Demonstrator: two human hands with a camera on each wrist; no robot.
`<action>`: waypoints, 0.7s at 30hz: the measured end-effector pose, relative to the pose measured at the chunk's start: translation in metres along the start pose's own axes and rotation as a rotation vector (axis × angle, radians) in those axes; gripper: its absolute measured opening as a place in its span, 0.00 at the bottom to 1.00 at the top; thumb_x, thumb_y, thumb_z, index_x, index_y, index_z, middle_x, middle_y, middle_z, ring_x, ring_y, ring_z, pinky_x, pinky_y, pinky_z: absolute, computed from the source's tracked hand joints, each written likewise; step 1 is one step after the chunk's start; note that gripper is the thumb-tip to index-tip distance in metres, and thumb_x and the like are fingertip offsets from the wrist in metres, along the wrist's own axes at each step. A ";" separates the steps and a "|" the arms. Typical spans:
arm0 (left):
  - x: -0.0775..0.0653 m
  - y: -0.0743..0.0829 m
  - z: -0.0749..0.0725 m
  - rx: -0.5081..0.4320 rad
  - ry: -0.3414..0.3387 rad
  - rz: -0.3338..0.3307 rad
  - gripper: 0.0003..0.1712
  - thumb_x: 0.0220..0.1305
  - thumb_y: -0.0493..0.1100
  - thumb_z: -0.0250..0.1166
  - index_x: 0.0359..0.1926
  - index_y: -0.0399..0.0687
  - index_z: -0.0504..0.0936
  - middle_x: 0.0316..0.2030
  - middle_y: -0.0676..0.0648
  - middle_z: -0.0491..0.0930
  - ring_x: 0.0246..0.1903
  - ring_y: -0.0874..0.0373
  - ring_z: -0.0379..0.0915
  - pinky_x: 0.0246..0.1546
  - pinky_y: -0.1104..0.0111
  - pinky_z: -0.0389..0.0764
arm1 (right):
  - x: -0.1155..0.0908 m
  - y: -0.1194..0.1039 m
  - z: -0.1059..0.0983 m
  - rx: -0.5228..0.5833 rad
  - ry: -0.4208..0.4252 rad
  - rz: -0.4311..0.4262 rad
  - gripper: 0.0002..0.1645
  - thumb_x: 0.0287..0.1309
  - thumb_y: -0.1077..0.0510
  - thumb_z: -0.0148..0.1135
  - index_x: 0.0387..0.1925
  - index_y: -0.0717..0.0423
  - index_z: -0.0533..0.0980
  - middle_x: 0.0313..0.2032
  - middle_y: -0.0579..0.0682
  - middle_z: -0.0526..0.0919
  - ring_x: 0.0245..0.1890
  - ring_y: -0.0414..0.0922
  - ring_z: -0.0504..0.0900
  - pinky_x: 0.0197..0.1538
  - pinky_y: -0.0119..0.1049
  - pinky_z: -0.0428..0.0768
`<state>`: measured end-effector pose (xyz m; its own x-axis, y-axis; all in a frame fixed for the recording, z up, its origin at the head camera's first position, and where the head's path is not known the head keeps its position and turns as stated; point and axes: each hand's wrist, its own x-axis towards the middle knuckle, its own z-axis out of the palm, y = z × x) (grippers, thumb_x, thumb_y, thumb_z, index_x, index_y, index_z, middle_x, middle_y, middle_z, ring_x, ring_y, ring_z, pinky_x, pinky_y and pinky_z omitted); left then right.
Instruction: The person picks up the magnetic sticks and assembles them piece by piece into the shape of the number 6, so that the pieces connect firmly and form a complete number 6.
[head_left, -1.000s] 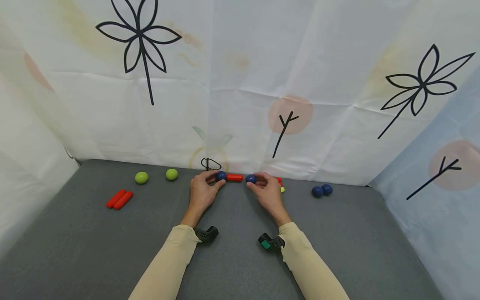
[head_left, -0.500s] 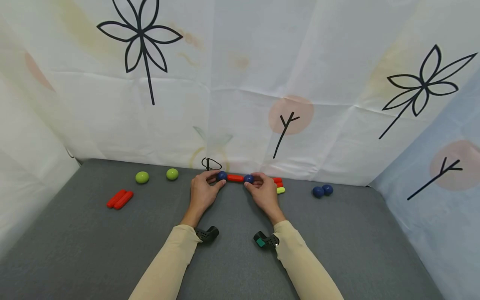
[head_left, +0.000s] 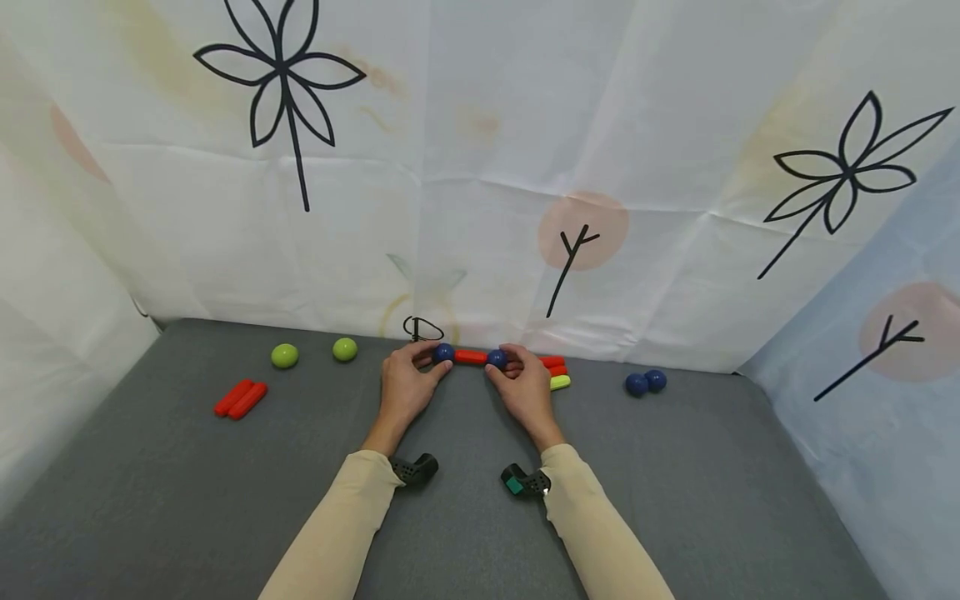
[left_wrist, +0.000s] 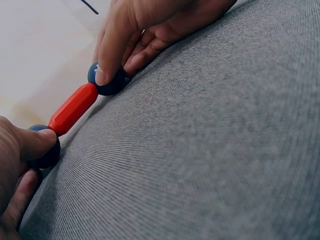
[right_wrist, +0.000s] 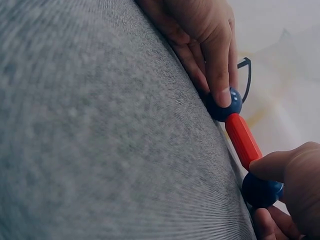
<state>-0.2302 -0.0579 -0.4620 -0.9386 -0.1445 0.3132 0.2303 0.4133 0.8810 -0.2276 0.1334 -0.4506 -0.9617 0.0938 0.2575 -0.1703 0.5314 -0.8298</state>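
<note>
Near the back edge of the table, a short red rod [head_left: 471, 357] lies lengthwise between two blue balls, its ends touching both. My left hand [head_left: 403, 385] pinches the left blue ball [head_left: 444, 353] between thumb and fingers. The right blue ball [head_left: 497, 358] is pinched the same way by my right hand [head_left: 527, 392]. In the left wrist view the ribbed red rod [left_wrist: 74, 108] spans straight from one ball to the other. Seen from the right wrist, the thumb lies over the blue ball [right_wrist: 261, 191] beside the rod's end.
Two red rods [head_left: 557, 362] and a yellow-green rod [head_left: 560, 382] lie just right of my right hand, partly hidden. Two blue balls [head_left: 637, 384] sit farther right. At left are two green balls [head_left: 284, 356] and two red rods [head_left: 240, 399]. A printed cloth [head_left: 480, 167] hangs behind.
My right hand has moved left with its blue ball, closing the gap to the red rod. The rods behind that hand show more now. The left hand has stayed nearly still.
</note>
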 end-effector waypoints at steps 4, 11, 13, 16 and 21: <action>0.000 0.000 0.000 -0.008 -0.007 -0.006 0.22 0.57 0.36 0.78 0.53 0.38 0.87 0.51 0.36 0.84 0.47 0.45 0.85 0.49 0.57 0.83 | -0.001 0.003 0.001 -0.005 0.002 -0.011 0.23 0.58 0.60 0.74 0.55 0.61 0.81 0.44 0.59 0.84 0.40 0.52 0.83 0.48 0.47 0.82; 0.000 0.001 -0.001 -0.012 -0.008 -0.005 0.22 0.56 0.35 0.78 0.53 0.37 0.86 0.52 0.36 0.84 0.47 0.44 0.85 0.49 0.57 0.83 | -0.001 0.005 0.001 0.000 0.006 -0.029 0.24 0.58 0.60 0.75 0.55 0.61 0.81 0.44 0.59 0.84 0.40 0.53 0.83 0.48 0.48 0.82; 0.000 0.001 -0.001 -0.014 -0.008 -0.008 0.22 0.56 0.35 0.78 0.53 0.37 0.86 0.52 0.36 0.84 0.47 0.44 0.85 0.49 0.56 0.83 | -0.001 0.006 0.001 0.000 0.005 -0.030 0.24 0.58 0.60 0.75 0.55 0.61 0.81 0.44 0.59 0.84 0.40 0.52 0.83 0.48 0.48 0.82; 0.000 0.001 -0.001 -0.015 -0.008 -0.014 0.21 0.57 0.35 0.77 0.53 0.38 0.86 0.51 0.36 0.84 0.47 0.44 0.85 0.49 0.56 0.83 | -0.002 0.006 0.001 0.001 0.004 -0.031 0.23 0.58 0.60 0.74 0.55 0.61 0.81 0.44 0.58 0.84 0.40 0.52 0.83 0.48 0.47 0.82; 0.000 0.002 0.000 -0.011 -0.004 -0.011 0.21 0.57 0.36 0.77 0.52 0.37 0.87 0.51 0.36 0.84 0.46 0.44 0.85 0.49 0.56 0.83 | -0.002 0.005 0.000 0.001 0.012 -0.044 0.23 0.58 0.60 0.74 0.55 0.61 0.81 0.44 0.58 0.84 0.40 0.52 0.83 0.48 0.48 0.82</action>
<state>-0.2294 -0.0571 -0.4599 -0.9421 -0.1451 0.3023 0.2230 0.4021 0.8880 -0.2270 0.1361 -0.4552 -0.9505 0.0806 0.3002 -0.2130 0.5342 -0.8181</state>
